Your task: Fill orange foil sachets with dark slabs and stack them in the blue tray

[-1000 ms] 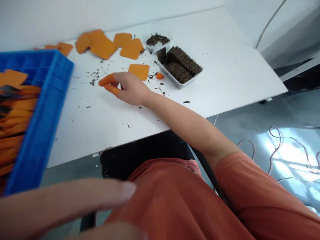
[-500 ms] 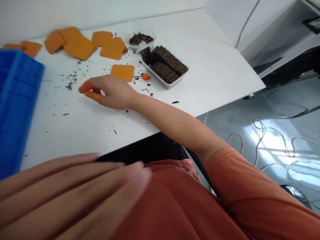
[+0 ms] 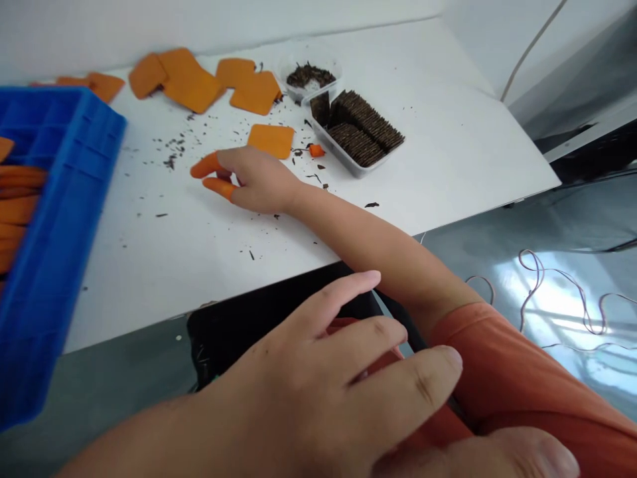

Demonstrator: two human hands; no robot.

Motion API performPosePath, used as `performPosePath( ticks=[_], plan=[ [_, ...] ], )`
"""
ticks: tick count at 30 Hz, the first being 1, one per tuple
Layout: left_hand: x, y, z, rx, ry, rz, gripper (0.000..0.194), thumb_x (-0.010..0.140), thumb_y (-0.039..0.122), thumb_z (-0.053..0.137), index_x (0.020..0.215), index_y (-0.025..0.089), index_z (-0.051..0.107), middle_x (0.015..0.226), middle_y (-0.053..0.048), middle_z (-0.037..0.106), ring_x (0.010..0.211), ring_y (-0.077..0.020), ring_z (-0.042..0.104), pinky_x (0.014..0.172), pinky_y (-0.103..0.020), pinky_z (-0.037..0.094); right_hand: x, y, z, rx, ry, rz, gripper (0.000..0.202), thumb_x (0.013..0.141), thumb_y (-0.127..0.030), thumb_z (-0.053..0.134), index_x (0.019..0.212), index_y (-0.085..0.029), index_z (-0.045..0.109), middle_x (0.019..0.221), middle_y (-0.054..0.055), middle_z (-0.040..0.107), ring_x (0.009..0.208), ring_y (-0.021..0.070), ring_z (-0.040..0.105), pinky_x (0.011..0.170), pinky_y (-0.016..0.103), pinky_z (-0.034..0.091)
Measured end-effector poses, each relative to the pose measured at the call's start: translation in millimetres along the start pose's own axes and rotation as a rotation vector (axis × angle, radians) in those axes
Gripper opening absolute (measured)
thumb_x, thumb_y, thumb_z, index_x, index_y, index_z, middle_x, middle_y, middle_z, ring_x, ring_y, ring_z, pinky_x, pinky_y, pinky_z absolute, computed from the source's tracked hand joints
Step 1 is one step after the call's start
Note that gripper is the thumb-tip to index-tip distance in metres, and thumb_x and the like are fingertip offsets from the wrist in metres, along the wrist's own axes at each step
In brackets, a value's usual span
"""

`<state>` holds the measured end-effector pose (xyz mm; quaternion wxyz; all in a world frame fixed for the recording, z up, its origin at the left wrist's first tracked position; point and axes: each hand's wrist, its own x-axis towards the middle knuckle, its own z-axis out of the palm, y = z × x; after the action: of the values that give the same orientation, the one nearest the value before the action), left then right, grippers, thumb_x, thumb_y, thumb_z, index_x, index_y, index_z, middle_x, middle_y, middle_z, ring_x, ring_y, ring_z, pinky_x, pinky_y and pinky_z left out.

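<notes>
Right hand (image 3: 261,178)'s in a loose pinch grip, tips apart, nothing in it. Left hand (image 3: 318,378), lower middle, has fingers spread, holding nothing visible. Nearest card (image 3: 273,141)'s upper middle, past the right; dragging it through those crumbs (image 3: 171,161) could dirty it.

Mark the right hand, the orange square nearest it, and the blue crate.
Right hand (image 3: 261,178): head view, back of hand.
Orange square (image 3: 273,141): head view, upper face.
Blue crate (image 3: 67,232): head view, side wall.
</notes>
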<state>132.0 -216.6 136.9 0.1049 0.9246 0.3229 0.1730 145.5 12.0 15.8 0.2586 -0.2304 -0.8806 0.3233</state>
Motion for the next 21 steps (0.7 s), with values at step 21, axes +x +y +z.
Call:
performPosePath(
  ticks=[21],
  plan=[
    [-16, -12, 9.6, -0.132, -0.047, 0.047, 0.049, 0.099, 0.044, 0.061, 0.148, 0.039, 0.064, 0.136, 0.006, 0.074, 0.122, -0.0200, 0.067, 0.121, -0.037, 0.053, 6, 20, 14, 0.075, 0.129, -0.174, 0.050, 0.094, -0.047, 0.042, 0.118, -0.024, 0.079, 0.107, -0.009, 0.081, 0.092, 0.0090, 0.071, 0.075, 0.022, 0.052]
  ],
)
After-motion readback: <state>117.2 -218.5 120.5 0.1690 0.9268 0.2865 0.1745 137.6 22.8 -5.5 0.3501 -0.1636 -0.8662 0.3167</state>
